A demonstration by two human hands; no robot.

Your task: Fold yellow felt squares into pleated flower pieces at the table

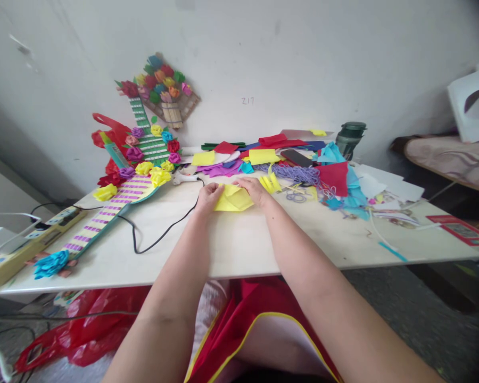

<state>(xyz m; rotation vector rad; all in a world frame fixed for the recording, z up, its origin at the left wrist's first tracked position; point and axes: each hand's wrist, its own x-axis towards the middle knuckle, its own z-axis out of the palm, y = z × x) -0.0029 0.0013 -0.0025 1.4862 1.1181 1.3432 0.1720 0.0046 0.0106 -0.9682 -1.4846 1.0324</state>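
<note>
A folded yellow sheet (232,199) lies on the pale table (239,242) in front of me. My left hand (208,196) pinches its left edge with curled fingers. My right hand (253,189) presses down on its upper right corner, fingers bent over the fold. Small yellow cut pieces (270,183) lie just right of my right hand.
Scraps of coloured felt and paper (263,154) cover the back of the table, with purple cord (299,174) and a dark green bottle (350,138). A long paper-flower decoration (115,205) lies at the left beside a power strip (32,242) and a black cable (159,234).
</note>
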